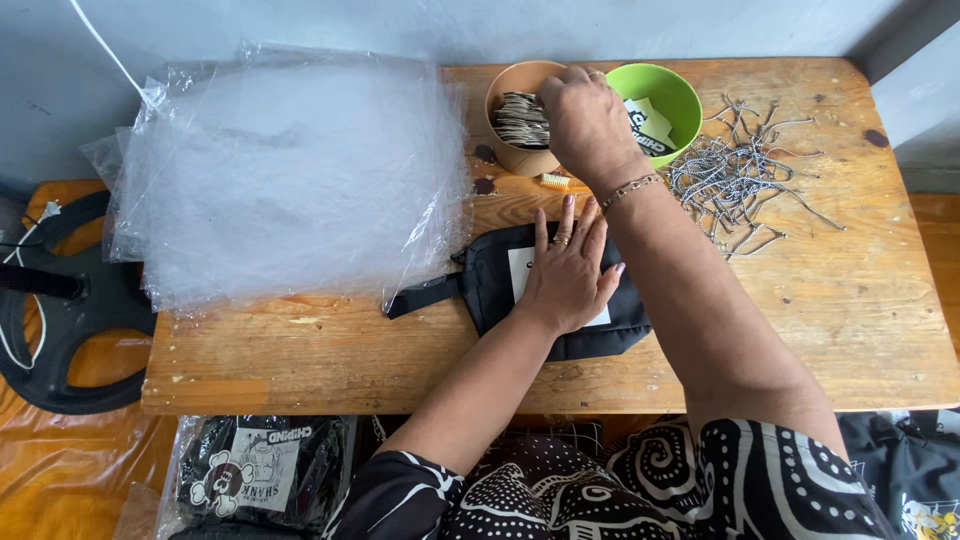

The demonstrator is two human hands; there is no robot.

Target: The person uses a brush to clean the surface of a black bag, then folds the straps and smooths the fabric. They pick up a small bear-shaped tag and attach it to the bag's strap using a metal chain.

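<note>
Head view | black pouch [490, 285] is pressed flat by open left hand [568, 275] | right hand [585, 125], fingers bunched, is dipped in brown cup [510, 155] beyond the pouch; its hold cannot be told.

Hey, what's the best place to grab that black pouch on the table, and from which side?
Probably the strap end of the black pouch: it sticks out flat toward the plastic sheets, clear of the left hand pressing the body. Come in from that side.
</note>
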